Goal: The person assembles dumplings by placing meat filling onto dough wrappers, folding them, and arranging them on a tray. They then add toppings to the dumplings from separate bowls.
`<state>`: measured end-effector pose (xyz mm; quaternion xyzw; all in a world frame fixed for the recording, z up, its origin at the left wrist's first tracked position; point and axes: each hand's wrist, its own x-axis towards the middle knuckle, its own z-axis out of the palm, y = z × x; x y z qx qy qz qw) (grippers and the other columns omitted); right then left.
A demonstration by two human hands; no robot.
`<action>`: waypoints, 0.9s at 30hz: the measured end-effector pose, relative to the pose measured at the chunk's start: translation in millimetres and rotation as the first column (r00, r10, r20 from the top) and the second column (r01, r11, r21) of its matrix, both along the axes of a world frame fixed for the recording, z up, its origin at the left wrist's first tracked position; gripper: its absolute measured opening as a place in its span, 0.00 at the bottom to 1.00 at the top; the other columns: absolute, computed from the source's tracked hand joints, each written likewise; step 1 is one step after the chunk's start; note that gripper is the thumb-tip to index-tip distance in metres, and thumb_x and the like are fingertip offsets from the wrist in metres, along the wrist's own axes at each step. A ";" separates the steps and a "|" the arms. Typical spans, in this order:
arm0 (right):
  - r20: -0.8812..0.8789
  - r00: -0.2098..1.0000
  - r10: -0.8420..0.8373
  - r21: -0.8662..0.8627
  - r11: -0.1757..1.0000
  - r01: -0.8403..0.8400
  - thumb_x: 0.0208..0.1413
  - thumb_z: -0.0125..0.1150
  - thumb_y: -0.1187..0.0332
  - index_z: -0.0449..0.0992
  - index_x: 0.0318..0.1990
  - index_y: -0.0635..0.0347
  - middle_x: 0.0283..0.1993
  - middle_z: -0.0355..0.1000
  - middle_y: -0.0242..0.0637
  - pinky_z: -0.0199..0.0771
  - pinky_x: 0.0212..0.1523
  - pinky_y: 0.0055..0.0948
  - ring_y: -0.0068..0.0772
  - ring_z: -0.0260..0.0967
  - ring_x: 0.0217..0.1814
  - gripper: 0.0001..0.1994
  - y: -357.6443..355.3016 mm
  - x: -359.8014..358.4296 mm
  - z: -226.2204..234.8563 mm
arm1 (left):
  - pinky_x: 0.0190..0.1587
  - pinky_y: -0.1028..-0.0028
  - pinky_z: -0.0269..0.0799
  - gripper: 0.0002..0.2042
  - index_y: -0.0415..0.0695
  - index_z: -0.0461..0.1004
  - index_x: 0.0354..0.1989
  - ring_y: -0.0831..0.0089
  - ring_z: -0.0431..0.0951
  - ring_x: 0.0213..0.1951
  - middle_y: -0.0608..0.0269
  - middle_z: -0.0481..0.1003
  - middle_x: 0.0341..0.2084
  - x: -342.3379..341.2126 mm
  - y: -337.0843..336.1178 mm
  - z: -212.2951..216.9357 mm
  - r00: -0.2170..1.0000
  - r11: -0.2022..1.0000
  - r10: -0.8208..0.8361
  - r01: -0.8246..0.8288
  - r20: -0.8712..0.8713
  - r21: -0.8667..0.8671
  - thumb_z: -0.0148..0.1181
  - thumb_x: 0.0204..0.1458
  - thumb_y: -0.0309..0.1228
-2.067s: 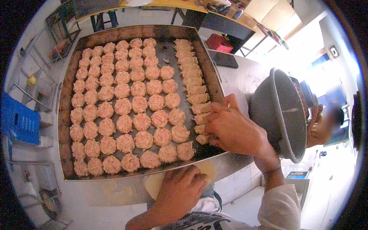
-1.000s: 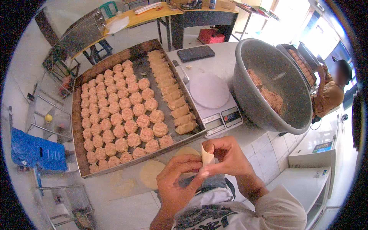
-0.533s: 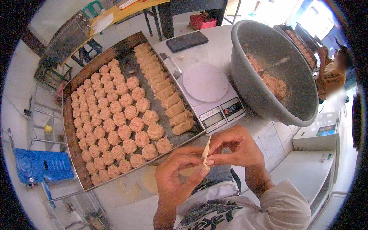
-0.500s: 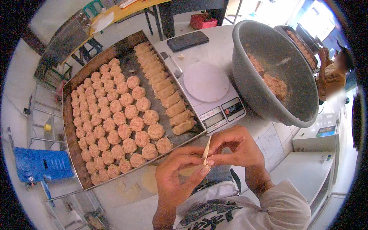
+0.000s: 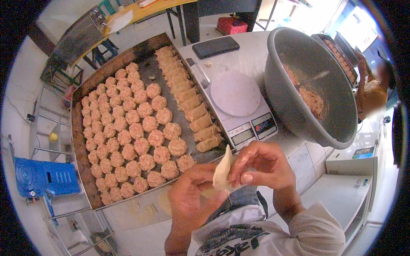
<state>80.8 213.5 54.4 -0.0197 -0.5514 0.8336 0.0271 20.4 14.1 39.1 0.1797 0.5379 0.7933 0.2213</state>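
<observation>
A thin pale dumpling wrapper stands upright between my two hands, just in front of my chest. My left hand cups it from below and behind. My right hand pinches its upper edge with thumb and fingers. Beyond the hands lies a large metal tray filled with several rows of round open-topped dumplings and a column of folded dumplings along its right side.
A white kitchen scale sits right of the tray. A big grey bowl with minced filling stands tilted at the right. A dark phone lies farther back. A blue box is at the lower left. Another person is at the far right.
My right hand left the tray's right edge and joined my left hand at my chest. Both now hold a wrapper upright, and the view has shifted toward the scale and bowl.
</observation>
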 end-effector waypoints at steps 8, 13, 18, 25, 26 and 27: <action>-0.222 0.972 -0.077 0.225 0.966 0.128 0.46 0.76 0.77 0.74 0.38 0.63 0.35 0.75 0.39 0.74 0.38 0.28 0.30 0.73 0.37 0.15 -8.1 -0.6 -2.9 | 0.54 0.69 0.75 0.12 0.32 0.76 0.47 0.65 0.78 0.51 0.51 0.77 0.44 -12.7 -4.5 8.1 0.995 0.996 -0.008 -0.001 -0.103 -0.087 0.66 0.55 0.19; -0.124 0.984 -0.131 0.045 0.989 0.138 0.49 0.73 0.81 0.78 0.37 0.63 0.38 0.75 0.38 0.76 0.44 0.28 0.31 0.75 0.42 0.10 -10.0 -0.2 2.0 | 0.54 0.65 0.78 0.15 0.33 0.73 0.51 0.64 0.81 0.49 0.50 0.78 0.44 -10.5 -3.6 12.6 0.946 0.975 -0.193 0.155 0.260 0.158 0.65 0.55 0.19; -0.079 0.993 -0.088 0.086 0.992 0.095 0.40 0.78 0.81 0.79 0.33 0.63 0.35 0.77 0.40 0.73 0.41 0.31 0.32 0.74 0.38 0.13 -8.7 -5.9 3.8 | 0.54 0.65 0.79 0.16 0.35 0.72 0.48 0.65 0.81 0.49 0.52 0.78 0.43 -11.5 -4.1 7.6 0.981 0.982 -0.177 0.170 0.085 0.087 0.67 0.52 0.16; -0.088 0.995 -0.052 0.223 0.972 0.070 0.39 0.78 0.81 0.79 0.33 0.64 0.34 0.76 0.41 0.73 0.38 0.28 0.31 0.75 0.36 0.14 -7.5 -12.2 1.8 | 0.52 0.68 0.80 0.16 0.35 0.72 0.45 0.67 0.81 0.48 0.53 0.78 0.43 -9.0 -5.9 6.5 0.996 0.996 -0.088 0.088 0.006 -0.012 0.68 0.49 0.14; -0.080 0.995 -0.054 0.219 0.973 0.071 0.39 0.78 0.81 0.79 0.33 0.64 0.35 0.76 0.41 0.73 0.38 0.28 0.31 0.75 0.36 0.14 -7.2 -12.7 1.7 | 0.52 0.68 0.80 0.15 0.35 0.72 0.45 0.67 0.81 0.48 0.52 0.78 0.43 -9.4 -5.9 6.4 0.996 0.996 -0.090 0.090 0.000 -0.002 0.68 0.50 0.14; -0.084 0.995 -0.052 0.216 0.974 0.069 0.39 0.78 0.81 0.79 0.32 0.64 0.35 0.76 0.41 0.74 0.39 0.28 0.31 0.75 0.36 0.14 -6.9 -13.0 1.8 | 0.52 0.68 0.80 0.15 0.35 0.72 0.45 0.67 0.82 0.47 0.52 0.78 0.43 -10.0 -5.7 6.1 0.996 0.996 -0.091 0.091 0.019 0.018 0.68 0.50 0.15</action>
